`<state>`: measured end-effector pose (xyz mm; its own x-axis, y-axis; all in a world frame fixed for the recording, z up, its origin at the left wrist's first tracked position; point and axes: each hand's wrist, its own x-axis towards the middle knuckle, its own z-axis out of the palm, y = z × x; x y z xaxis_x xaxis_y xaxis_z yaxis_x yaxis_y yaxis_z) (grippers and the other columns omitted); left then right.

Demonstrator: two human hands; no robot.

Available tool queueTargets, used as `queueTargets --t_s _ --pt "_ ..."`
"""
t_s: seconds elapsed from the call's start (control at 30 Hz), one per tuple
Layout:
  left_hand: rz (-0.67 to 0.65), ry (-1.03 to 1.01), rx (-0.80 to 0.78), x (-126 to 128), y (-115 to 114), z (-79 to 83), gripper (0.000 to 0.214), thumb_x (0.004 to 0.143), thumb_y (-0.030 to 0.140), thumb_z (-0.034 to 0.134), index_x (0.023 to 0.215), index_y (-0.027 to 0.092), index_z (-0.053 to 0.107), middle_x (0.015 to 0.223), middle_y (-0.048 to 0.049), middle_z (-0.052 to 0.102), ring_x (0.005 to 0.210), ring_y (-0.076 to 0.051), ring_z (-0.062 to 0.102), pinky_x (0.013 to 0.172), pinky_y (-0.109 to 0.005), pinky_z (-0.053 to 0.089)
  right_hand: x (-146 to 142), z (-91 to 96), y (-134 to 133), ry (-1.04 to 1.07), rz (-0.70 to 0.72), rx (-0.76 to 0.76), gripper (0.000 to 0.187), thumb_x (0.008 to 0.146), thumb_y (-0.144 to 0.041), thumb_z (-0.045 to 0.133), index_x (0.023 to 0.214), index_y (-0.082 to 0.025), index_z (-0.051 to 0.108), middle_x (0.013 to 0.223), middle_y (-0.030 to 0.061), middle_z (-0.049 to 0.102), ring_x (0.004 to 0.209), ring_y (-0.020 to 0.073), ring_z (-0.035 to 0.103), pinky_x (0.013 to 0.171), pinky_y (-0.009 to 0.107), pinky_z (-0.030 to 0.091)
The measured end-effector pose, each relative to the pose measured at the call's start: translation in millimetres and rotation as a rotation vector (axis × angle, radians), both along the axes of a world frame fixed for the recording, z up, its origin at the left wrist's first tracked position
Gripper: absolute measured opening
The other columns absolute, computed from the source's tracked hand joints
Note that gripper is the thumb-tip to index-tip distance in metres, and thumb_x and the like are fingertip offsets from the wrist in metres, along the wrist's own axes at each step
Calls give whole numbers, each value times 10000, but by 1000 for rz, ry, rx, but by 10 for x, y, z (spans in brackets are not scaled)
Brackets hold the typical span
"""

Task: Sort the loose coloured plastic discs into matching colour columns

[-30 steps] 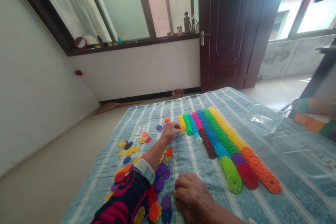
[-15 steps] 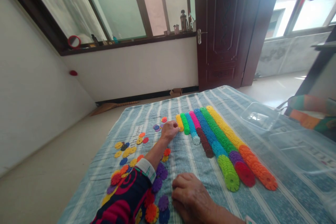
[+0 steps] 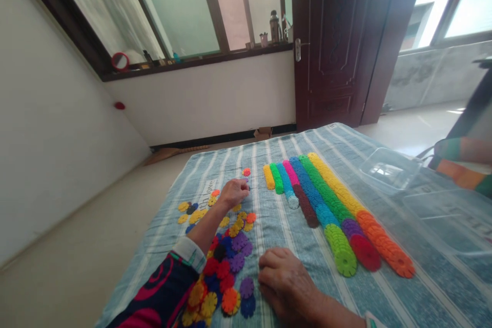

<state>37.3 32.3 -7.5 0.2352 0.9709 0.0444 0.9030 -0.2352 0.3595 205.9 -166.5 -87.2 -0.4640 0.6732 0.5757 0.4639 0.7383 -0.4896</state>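
Note:
My left hand (image 3: 235,192) reaches over the far part of the loose plastic snowflake discs, its fingers drawn together. A bit of purple disc (image 3: 246,181) shows by its fingertips; whether it is held I cannot tell. My right hand (image 3: 286,282) rests on the cloth, fingers curled under, their inside hidden. Left of it lies a heap of notched discs (image 3: 223,269) in red, purple, blue, yellow and orange. To the right, several rows of overlapping discs lie sorted by colour: a short yellow row (image 3: 268,177) nearest my left hand, and a long yellow-and-orange row (image 3: 338,189) farthest right.
A striped blue-grey cloth (image 3: 277,236) covers the bed-like surface. At the right stand a clear plastic box (image 3: 390,169) and its clear lid (image 3: 442,215). Beyond the far edge are a dark red door (image 3: 334,82) and a windowsill (image 3: 215,60) with small items.
My left hand has drawn back leftward from the end of the short yellow row to the loose discs. My right hand stays on the cloth. The view has shifted slightly.

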Motion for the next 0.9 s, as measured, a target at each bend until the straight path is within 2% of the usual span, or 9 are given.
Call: queueTargets --t_s 0.13,0.3,0.43,0.6,0.7,0.8,0.9 --pt "-16 58 -103 -295 -123 101 133 628 211 569 637 162 693 613 17 625 652 -150 579 605 -236 388 14 27 -24 13 -2 -16 161 796 -117 586 683 -195 500 798 8 607 787 163 541 714 314 365" --pt "-25 103 -157 -404 -279 134 156 613 249 593 674 163 708 616 20 628 659 -149 579 604 -230 387 19 20 -33 22 15 -30 170 812 -103 566 683 -193 501 808 10 606 806 164 533 735 314 371" --pt "-3 83 -179 -394 -319 102 192 591 264 624 735 172 713 622 28 630 632 -140 571 583 -222 382 20 19 -32 19 21 -32 170 820 -109 558 682 -195 509 808 12 603 804 165 528 733 318 375" --pt "51 37 -133 -409 -267 5 85 523 206 635 603 180 647 548 42 579 584 -133 532 542 -224 356 18 34 -33 20 17 -32 165 816 -104 556 683 -196 521 815 14 612 803 165 534 727 319 378" --pt "58 -96 -138 -399 -212 -22 58 525 205 628 574 175 620 537 44 569 565 -129 523 541 -230 370 12 27 -29 9 4 -24 152 808 -117 573 687 -196 526 811 12 616 796 165 535 723 320 377" --pt "20 -273 -127 -289 -161 -24 65 555 227 630 587 171 628 559 38 586 583 -129 541 569 -235 402 6 14 -23 -13 -5 -19 145 795 -123 587 685 -194 524 803 10 614 793 165 537 723 318 376" --pt "-23 -388 -95 -59 -109 -47 69 578 232 641 601 167 637 577 37 591 593 -123 544 589 -238 416 3 8 -15 -26 -6 -20 159 785 -125 596 669 -191 510 792 8 609 790 163 538 723 314 375"
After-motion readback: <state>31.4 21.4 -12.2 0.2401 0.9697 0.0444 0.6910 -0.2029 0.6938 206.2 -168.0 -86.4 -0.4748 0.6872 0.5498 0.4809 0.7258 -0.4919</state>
